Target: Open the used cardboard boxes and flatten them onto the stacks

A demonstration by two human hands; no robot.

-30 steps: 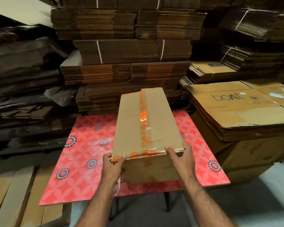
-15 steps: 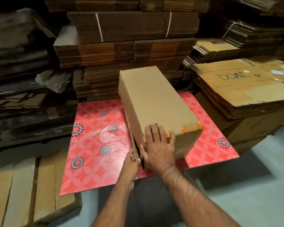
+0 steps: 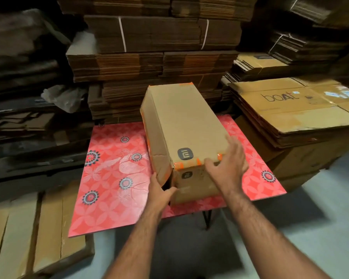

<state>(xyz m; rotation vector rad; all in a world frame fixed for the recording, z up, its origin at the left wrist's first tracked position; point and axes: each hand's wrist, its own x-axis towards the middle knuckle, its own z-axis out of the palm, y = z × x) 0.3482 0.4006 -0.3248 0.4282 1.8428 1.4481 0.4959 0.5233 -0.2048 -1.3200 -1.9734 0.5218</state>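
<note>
While the left hand (image 3: 159, 193) curls its fingers round the loose near-left edge of the long brown cardboard box (image 3: 181, 125), thumb on the end face, it looks set to pry the side flap open at that corner. Right hand (image 3: 228, 164) lies over the near top-right edge with fingers spread and mostly straight, slightly blurred; it reads as pressing down to steady the box, not grasping it.

Box lies lengthwise on the pink floral-patterned tabletop (image 3: 113, 178), near end towards the person, far end close to the wall stacks. Orange tape (image 3: 189, 164) runs along the near top edge and is not yet cut there. Dark square logos show on the top and end faces. Left seam gapes at the near corner, so that's probably the easiest entry point.

Strapped bundles of flattened brown cardboard (image 3: 161, 35) are stacked behind. Lower stack of flattened tan cartons (image 3: 294, 115) sits to the right, just beside the tabletop, a likely drop spot once the box is collapsed. More flat sheets lie on the floor at lower left.
</note>
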